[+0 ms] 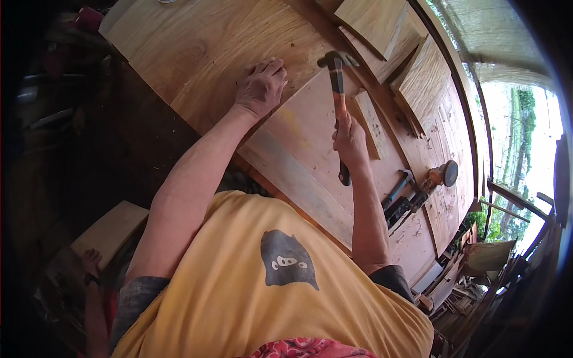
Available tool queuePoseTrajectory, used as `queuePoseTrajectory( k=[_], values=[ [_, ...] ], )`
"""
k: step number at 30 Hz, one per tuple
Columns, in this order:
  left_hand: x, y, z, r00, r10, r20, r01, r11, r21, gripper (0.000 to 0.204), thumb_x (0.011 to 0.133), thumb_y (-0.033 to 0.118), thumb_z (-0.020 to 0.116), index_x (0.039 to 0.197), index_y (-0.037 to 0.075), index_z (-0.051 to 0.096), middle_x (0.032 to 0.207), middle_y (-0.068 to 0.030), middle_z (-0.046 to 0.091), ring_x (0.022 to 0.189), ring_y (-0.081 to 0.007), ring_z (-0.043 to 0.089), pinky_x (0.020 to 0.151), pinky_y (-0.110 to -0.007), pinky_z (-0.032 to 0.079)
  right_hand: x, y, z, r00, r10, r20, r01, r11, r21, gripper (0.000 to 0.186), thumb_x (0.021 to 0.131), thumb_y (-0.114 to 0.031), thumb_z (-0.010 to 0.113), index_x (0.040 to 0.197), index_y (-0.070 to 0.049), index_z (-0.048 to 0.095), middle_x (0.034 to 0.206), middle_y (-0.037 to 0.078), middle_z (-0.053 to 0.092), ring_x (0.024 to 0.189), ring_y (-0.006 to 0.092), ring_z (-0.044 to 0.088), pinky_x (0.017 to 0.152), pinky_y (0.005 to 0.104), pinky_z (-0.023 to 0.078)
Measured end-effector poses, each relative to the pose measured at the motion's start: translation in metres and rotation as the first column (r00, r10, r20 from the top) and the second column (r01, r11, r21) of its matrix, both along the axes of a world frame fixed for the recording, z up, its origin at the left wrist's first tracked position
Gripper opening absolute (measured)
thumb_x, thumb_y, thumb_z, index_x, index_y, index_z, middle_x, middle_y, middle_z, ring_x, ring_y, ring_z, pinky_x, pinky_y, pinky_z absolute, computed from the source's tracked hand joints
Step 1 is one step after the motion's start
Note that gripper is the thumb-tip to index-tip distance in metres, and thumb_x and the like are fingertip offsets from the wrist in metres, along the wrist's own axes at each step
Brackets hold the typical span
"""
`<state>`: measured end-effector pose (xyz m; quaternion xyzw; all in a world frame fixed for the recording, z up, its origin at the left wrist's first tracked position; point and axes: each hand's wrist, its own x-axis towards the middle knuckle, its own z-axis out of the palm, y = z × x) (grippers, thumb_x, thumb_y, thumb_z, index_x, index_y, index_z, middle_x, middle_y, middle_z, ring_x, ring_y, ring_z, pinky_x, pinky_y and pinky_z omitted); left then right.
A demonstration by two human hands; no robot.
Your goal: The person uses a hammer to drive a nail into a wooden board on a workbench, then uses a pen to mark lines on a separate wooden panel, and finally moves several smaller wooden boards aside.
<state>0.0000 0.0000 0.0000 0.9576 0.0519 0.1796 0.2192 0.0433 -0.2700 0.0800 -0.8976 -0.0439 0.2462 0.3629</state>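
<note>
My left hand [262, 88] rests palm down near the edge of a large wood-grained panel [197, 51], its fingers stretched out over the surface. In my right hand [351, 142] is a claw hammer [339, 89], gripped by its handle. The hammer's metal head points away from me, to the right of the panel's corner. Beneath the hammer lies a pale, flat worktop [304, 143], with a narrow wooden strip [369, 122] just beyond my right hand.
Farther right lie a second hammer [399, 186] and a power tool with a round disc-shaped head [441, 175]. Several loose boards [422, 83] lie along the far right side. At lower left, another person's hand [91, 260] touches a light board [113, 232].
</note>
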Motion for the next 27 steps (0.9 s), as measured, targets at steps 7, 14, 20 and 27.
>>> queuePoseTrajectory(
  k=[7,14,20,27],
  values=[
    [0.001,-0.007,0.004,0.996,0.004,0.085,-0.007,0.999,0.041,0.025,0.094,0.021,0.071,0.117,0.011,0.073,0.138,-0.0029,0.066,0.133,-0.0219,0.058,0.108,-0.043,0.042,-0.011,-0.013,-0.025,0.964,0.064,0.258,-0.033,0.992,-0.122,0.063,0.112,-0.056,0.036,0.098,0.000,0.059,0.073,0.020,0.062,0.067,0.0351,0.064,0.065,0.0471,0.050],
    [-0.002,-0.007,0.001,0.994,0.039,0.105,-0.042,0.999,0.031,0.021,0.094,0.018,0.069,0.114,0.013,0.073,0.135,-0.0032,0.067,0.133,-0.0228,0.058,0.108,-0.044,0.042,-0.015,-0.001,-0.011,0.993,-0.013,0.115,0.019,0.999,-0.043,0.063,0.111,-0.055,0.038,0.097,0.002,0.061,0.078,0.023,0.065,0.074,0.0437,0.065,0.070,0.0514,0.051],
    [0.001,-0.007,-0.006,0.994,0.017,0.108,-0.017,1.000,-0.005,0.021,0.095,0.013,0.065,0.114,0.012,0.074,0.137,-0.0024,0.067,0.131,-0.0216,0.060,0.109,-0.044,0.041,-0.013,-0.003,-0.013,1.000,0.031,0.000,-0.031,0.998,-0.058,0.062,0.112,-0.057,0.038,0.090,-0.002,0.057,0.071,0.012,0.060,0.061,0.0246,0.061,0.060,0.0414,0.049],
    [0.003,-0.001,-0.005,0.994,0.017,0.112,-0.021,0.999,0.033,0.030,0.091,0.007,0.061,0.118,0.012,0.073,0.136,-0.0026,0.068,0.134,-0.0211,0.059,0.110,-0.043,0.041,-0.080,0.002,0.026,0.990,0.045,0.135,-0.066,0.985,0.157,0.060,0.112,-0.056,0.037,0.090,-0.003,0.056,0.065,0.006,0.056,0.055,0.0169,0.056,0.056,0.0362,0.048]
  ],
)
